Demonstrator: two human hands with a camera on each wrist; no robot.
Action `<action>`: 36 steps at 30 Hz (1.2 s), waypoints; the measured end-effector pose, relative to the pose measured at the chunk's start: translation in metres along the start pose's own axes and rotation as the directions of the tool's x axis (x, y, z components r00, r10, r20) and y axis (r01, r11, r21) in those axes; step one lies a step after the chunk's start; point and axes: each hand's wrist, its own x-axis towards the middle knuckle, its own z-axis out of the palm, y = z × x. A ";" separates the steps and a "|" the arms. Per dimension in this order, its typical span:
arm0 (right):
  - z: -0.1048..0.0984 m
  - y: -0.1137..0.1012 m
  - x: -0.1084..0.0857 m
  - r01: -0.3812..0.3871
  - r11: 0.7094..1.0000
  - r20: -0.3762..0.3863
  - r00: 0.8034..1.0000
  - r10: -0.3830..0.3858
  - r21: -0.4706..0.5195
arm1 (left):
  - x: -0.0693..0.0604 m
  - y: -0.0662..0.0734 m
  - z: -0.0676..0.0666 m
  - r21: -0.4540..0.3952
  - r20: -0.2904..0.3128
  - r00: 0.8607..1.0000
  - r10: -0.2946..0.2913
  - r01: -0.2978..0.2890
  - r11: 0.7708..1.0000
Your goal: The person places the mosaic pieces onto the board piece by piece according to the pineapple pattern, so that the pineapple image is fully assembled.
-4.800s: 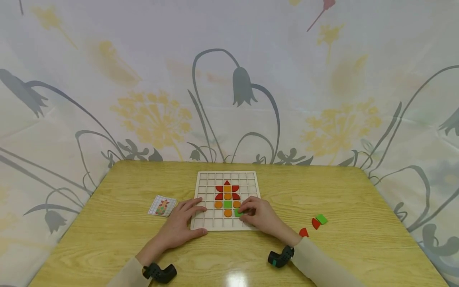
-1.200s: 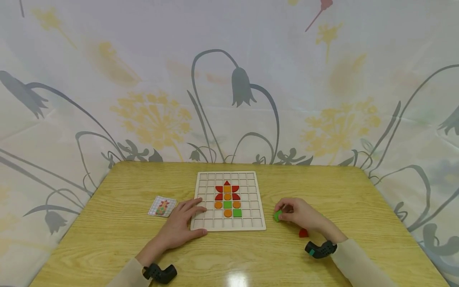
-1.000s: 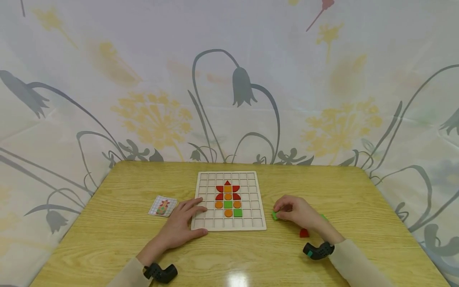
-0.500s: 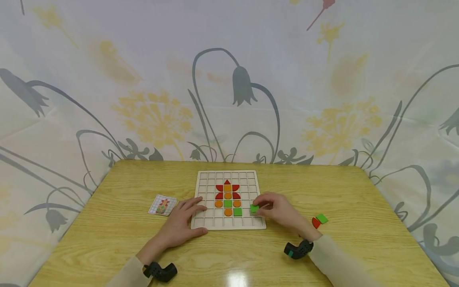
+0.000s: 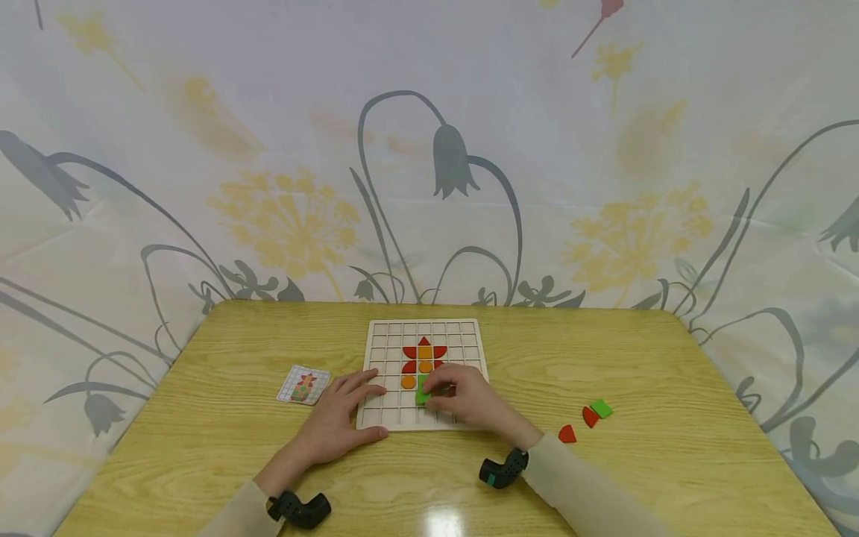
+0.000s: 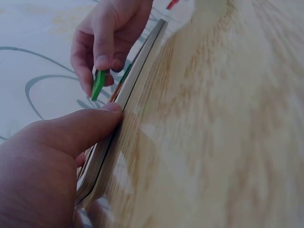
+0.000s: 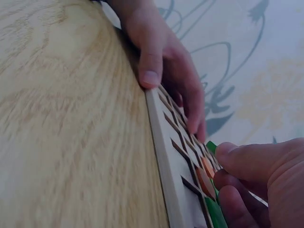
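My right hand [image 5: 466, 399] pinches a green square tile [image 6: 98, 85] between thumb and fingers. It holds the tile tilted, just above the white grid board [image 5: 385, 335], near the board's middle. My left hand [image 5: 335, 421] rests at the board's left side, fingers spread over the edge and thumb [image 6: 90, 128] on the near corner. On the board are red pieces, an orange square [image 5: 426, 352], orange circles [image 5: 408, 382] and green squares. My right hand covers some of these in the head view; an orange circle [image 7: 205, 182] shows below it in the right wrist view.
A picture card [image 5: 304, 384] with a similar coloured pattern on a grid lies left of the board. To the right lie a loose green square [image 5: 601, 409] and two red quarter-circle pieces [image 5: 567, 434]. A patterned cloth hangs behind the wooden table [image 5: 537, 343].
My right hand has left the green square placed on the board, gone right, picked up another green square and carried it left over the board. My left hand has stayed in place.
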 end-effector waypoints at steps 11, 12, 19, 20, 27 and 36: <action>0.015 -0.004 0.010 -0.047 0.994 -0.016 0.999 0.046 -0.099 | -0.001 -0.003 0.001 0.012 -0.007 1.000 0.005 -0.005 1.000; 0.016 -0.004 0.010 -0.051 0.993 -0.012 0.999 0.050 -0.109 | -0.001 -0.003 0.001 0.010 -0.009 1.000 0.007 -0.007 1.000; 0.020 -0.010 0.011 -0.052 0.974 -0.005 0.999 0.052 -0.223 | -0.001 -0.002 0.001 0.003 -0.008 1.000 0.010 -0.010 1.000; 0.021 -0.012 0.011 -0.048 0.969 -0.006 0.999 0.048 -0.244 | -0.001 -0.002 0.001 0.003 -0.007 1.000 0.009 -0.009 1.000; 0.021 -0.015 0.011 -0.049 0.948 0.011 0.998 0.055 -0.314 | -0.001 -0.001 0.001 -0.004 -0.005 1.000 0.002 -0.003 1.000; 0.019 -0.013 0.011 -0.037 0.939 0.045 0.997 0.056 -0.342 | -0.001 -0.003 0.003 -0.005 -0.010 1.000 0.002 -0.002 1.000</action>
